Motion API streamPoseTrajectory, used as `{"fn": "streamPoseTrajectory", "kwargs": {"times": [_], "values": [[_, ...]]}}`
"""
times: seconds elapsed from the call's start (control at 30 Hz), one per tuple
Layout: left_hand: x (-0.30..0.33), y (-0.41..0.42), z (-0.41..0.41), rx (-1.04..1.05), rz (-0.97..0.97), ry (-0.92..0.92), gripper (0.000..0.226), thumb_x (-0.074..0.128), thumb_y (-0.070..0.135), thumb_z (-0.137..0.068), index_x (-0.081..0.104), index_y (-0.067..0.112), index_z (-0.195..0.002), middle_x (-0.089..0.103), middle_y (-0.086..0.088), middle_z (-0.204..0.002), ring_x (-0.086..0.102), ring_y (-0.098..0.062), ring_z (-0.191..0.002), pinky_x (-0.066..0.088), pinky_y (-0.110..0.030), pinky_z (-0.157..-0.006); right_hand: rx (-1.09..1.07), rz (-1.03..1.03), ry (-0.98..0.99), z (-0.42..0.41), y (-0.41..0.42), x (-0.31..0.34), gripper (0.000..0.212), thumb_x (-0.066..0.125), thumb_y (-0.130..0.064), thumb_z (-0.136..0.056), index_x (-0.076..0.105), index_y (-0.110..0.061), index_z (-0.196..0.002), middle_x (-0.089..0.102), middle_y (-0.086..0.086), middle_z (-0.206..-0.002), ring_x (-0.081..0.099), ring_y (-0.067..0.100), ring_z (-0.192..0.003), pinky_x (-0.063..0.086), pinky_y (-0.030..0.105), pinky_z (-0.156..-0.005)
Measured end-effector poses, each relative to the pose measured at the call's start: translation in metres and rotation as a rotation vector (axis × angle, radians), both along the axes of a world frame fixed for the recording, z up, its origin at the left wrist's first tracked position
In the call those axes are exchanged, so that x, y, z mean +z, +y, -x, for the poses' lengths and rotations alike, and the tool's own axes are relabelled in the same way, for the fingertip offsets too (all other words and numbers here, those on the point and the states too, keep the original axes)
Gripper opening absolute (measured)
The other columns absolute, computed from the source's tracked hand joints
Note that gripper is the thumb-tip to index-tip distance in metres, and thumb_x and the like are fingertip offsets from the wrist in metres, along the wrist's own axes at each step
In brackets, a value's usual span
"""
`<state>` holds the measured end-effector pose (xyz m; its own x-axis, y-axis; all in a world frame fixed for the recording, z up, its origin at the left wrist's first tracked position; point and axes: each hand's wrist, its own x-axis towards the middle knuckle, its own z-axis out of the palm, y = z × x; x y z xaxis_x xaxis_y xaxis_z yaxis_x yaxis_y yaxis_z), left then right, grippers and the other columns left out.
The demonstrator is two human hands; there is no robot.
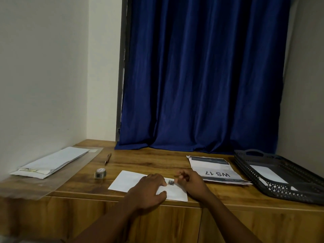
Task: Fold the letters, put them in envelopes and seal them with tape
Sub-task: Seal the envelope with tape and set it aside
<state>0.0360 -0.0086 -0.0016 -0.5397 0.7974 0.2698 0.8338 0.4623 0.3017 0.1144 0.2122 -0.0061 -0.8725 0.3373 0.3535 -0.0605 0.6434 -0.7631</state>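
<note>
Wooden desk point(157, 160) front edge: left hand point(149, 188) flat on envelope point(126, 180); right hand point(190, 179) pinching tape point(171, 182).

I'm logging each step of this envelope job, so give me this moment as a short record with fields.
surface: wooden table
envelope: flat near front edge
left hand: presses on envelope
right hand: fingers curled; grip unclear
tape roll: left of envelope, apart
pen: behind roll
black tray: right, holds white paper
</note>
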Motion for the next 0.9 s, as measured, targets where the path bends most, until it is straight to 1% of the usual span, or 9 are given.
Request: {"fn": "streamPoseTrajectory", "kwargs": {"times": [0.13, 0.23, 0.3, 0.43, 0.53, 0.63, 0.67, 0.73, 0.9], "values": [[-0.001, -0.001, -0.002, 0.041, -0.058, -0.028, 0.059, 0.055, 0.064, -0.089, 0.043, 0.037, -0.14, 0.047, 0.011, -0.146, 0.047, -0.008, -0.128, 0.043, -0.032, -0.109, -0.046, 0.014, 0.04, -0.005, -0.004, 0.0, 0.016, 0.065, -0.034, -0.099, 0.067, -0.038, -0.114, 0.064, -0.019, -0.116, 0.061, 0.006, -0.109, 0.046, 0.015, -0.079], [0.0, -0.001, -0.004, 0.061, -0.067, -0.04, 0.078, 0.056, 0.071, -0.087, 0.028, 0.038, -0.152, 0.037, 0.01, -0.158, 0.042, -0.013, -0.138, 0.041, -0.033, -0.112, 0.005, -0.151, -0.079, -0.005, -0.008, 0.001, 0.048, 0.061, -0.056, -0.095, 0.059, -0.035, -0.138, 0.052, -0.026, -0.126, 0.053, 0.003, -0.118, 0.042, 0.017, -0.087], [0.0, -0.001, -0.005, 0.058, -0.066, -0.052, 0.089, 0.056, 0.076, -0.083, 0.02, 0.039, -0.156, 0.028, 0.01, -0.164, 0.035, -0.015, -0.145, 0.037, -0.038, -0.117, 0.004, -0.304, -0.154, -0.001, -0.009, 0.003, 0.059, 0.053, -0.062, -0.096, 0.054, -0.03, -0.145, 0.054, -0.022, -0.131, 0.052, 0.007, -0.124, 0.042, 0.024, -0.095], [-0.001, -0.004, -0.007, 0.068, -0.087, -0.056, 0.108, 0.055, 0.087, -0.072, 0.009, 0.04, -0.159, 0.016, 0.01, -0.169, 0.025, -0.015, -0.152, 0.031, -0.04, -0.122, -0.027, -0.393, -0.251, 0.014, -0.011, 0.02, 0.037, 0.046, -0.048, -0.103, 0.063, -0.027, -0.128, 0.066, 0.002, -0.132, 0.06, 0.019, -0.112, 0.047, 0.034, -0.091], [-0.001, -0.006, -0.009, 0.052, -0.118, -0.034, 0.112, 0.061, 0.085, -0.07, 0.003, 0.044, -0.157, 0.012, 0.013, -0.169, 0.021, -0.015, -0.153, 0.029, -0.041, -0.123, 0.042, -0.355, -0.354, 0.029, -0.013, 0.039, 0.043, 0.052, -0.05, -0.102, 0.063, -0.021, -0.132, 0.065, 0.001, -0.13, 0.059, 0.019, -0.111, 0.043, 0.03, -0.087], [0.0, -0.007, -0.012, 0.058, -0.1, -0.026, 0.118, 0.065, 0.085, -0.066, -0.003, 0.048, -0.155, 0.005, 0.016, -0.169, 0.016, -0.014, -0.155, 0.026, -0.043, -0.125, 0.041, -0.35, -0.495, 0.042, -0.01, 0.056, 0.034, 0.058, -0.051, -0.099, 0.066, -0.018, -0.098, 0.061, -0.003, -0.094, 0.059, 0.016, -0.089, 0.043, 0.03, -0.078], [0.001, -0.007, -0.013, 0.064, -0.085, -0.025, 0.12, 0.066, 0.086, -0.066, -0.005, 0.048, -0.155, 0.003, 0.016, -0.169, 0.013, -0.015, -0.155, 0.025, -0.044, -0.125, 0.033, -0.367, -0.546, 0.044, -0.009, 0.061, 0.036, 0.058, -0.053, -0.098, 0.063, -0.017, -0.095, 0.056, -0.003, -0.088, 0.055, 0.013, -0.08, 0.043, 0.029, -0.074], [0.001, -0.007, -0.014, 0.06, -0.079, -0.011, 0.119, 0.066, 0.085, -0.067, -0.005, 0.048, -0.155, 0.001, 0.017, -0.169, 0.011, -0.015, -0.156, 0.023, -0.044, -0.126, 0.018, -0.37, -0.635, 0.045, -0.005, 0.069, 0.048, 0.058, -0.062, -0.094, 0.063, -0.015, -0.106, 0.055, -0.002, -0.092, 0.053, 0.01, -0.077, 0.044, 0.025, -0.067], [0.001, -0.008, -0.016, 0.063, -0.108, 0.034, 0.106, 0.06, 0.086, -0.072, 0.004, 0.048, -0.155, 0.005, 0.018, -0.168, 0.013, -0.014, -0.154, 0.022, -0.042, -0.125, 0.004, -0.243, -0.696, 0.04, 0.003, 0.074, 0.054, 0.071, -0.07, -0.078, 0.073, -0.022, -0.102, 0.07, 0.0, -0.1, 0.064, 0.014, -0.084, 0.049, 0.028, -0.073]]}}
